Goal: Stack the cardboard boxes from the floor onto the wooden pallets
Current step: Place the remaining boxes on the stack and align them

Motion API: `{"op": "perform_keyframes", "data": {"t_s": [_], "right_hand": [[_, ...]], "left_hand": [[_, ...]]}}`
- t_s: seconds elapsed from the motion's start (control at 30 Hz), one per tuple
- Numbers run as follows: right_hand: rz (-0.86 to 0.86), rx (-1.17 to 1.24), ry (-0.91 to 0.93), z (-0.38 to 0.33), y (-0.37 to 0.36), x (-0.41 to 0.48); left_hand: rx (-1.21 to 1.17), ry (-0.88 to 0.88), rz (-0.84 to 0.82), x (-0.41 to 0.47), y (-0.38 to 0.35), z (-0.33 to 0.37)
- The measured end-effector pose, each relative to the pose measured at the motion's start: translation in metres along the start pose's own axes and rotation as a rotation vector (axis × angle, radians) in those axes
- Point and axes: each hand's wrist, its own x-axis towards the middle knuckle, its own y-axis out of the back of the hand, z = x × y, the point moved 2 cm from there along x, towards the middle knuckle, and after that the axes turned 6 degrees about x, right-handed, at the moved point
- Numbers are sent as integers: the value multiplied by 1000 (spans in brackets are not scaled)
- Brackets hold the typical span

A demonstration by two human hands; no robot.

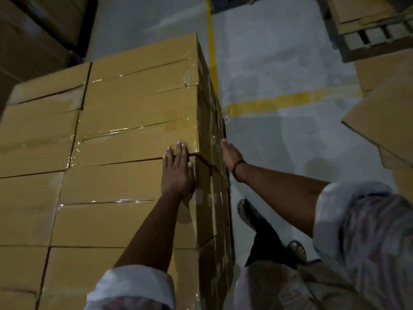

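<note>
A tall stack of taped brown cardboard boxes [125, 135] fills the left and centre of the head view, seen from above. My left hand [177, 171] lies flat with straight fingers on the top of the stack, close to its right edge. My right hand [230, 153] is against the stack's right side face, its fingers hidden behind the edge. The pallet under this stack is out of sight.
Grey concrete floor with yellow painted lines [290, 101] lies right of the stack. More cardboard boxes [384, 121] sit at the right edge, and a loaded wooden pallet [375, 39] at the top right. Dark stacked boxes [38, 30] stand top left. My sandalled feet [248, 213] are beside the stack.
</note>
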Motion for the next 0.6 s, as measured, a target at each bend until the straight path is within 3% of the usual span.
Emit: {"op": "perform_keyframes", "data": {"t_s": [0.1, 0.23, 0.43, 0.6], "right_hand": [[41, 100, 2, -25, -43, 20], [-71, 86, -143, -19, -112, 7], [-146, -36, -75, -43, -64, 38], [10, -67, -55, -102, -32, 130]], "left_hand": [[-51, 89, 5, 23, -5, -7], [35, 102, 30, 28, -9, -7], [-172, 85, 192, 40, -1, -4], [-112, 5, 149, 112, 22, -2]]}}
